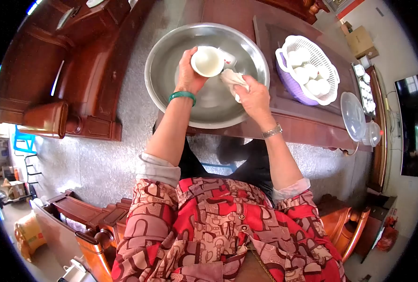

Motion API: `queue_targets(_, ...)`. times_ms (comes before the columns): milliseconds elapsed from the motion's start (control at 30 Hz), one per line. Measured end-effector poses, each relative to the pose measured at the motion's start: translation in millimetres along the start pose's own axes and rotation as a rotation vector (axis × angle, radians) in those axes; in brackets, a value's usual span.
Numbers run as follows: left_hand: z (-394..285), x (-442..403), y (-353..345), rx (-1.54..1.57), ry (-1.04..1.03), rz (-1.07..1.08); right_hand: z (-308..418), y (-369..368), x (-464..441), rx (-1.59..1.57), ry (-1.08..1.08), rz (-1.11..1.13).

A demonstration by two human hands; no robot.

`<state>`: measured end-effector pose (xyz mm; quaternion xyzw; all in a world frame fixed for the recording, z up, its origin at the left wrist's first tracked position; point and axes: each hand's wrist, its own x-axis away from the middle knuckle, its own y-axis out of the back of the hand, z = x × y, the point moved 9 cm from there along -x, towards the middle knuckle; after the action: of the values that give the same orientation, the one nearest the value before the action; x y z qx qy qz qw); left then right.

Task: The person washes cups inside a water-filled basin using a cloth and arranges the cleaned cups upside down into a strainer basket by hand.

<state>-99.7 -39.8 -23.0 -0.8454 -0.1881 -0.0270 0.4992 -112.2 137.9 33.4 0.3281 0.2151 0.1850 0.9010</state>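
My left hand (190,73) grips a white cup (207,62) by its side, with the cup's mouth tilted up toward me. In my right hand (256,96) is a bunched white cloth (232,82), close to the cup's lower right edge. Both hands are over a large steel basin (159,77). Another white cup with red marks (228,60) lies in the basin behind the held one, partly hidden by it.
Right of the basin, a white and purple colander (289,87) holds several white cups (312,77) on the wooden table (307,123). A clear lid (353,116) lies farther right. A wooden bench (84,80) stands at left.
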Motion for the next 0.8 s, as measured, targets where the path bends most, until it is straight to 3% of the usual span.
queue_targets(33, -2, 2, 3, -0.007, -0.011, -0.025, 2, 4, -2, 0.002, 0.006, -0.005)
queue_targets(100, -3, 3, 7, -0.025, -0.009, -0.06, -3, 9, -4, -0.544, -0.136, 0.03)
queue_targets(367, 5, 2, 1, 0.025, 0.033, 0.034, 78, 32, -21, -0.847, 0.007, 0.033)
queue_targets(500, 9, 1, -3, 0.026, 0.015, 0.145, 77, -8, -23, -0.672, 0.078, 0.15)
queue_targets(533, 12, 0, -3, 0.058, 0.081, 0.214, 80, -10, -22, -0.335, 0.186, 0.093)
queue_targets(567, 15, -4, 6, -0.027, 0.088, 0.169, 84, -12, -21, 0.004, 0.287, 0.033)
queue_targets(733, 18, 2, 10, -0.237, 0.073, -0.019, 70, -30, -32, 0.382, 0.218, 0.152)
queue_targets(800, -4, 10, -10, -1.083, -0.29, 0.152, 67, -31, -33, 0.397, 0.139, 0.191)
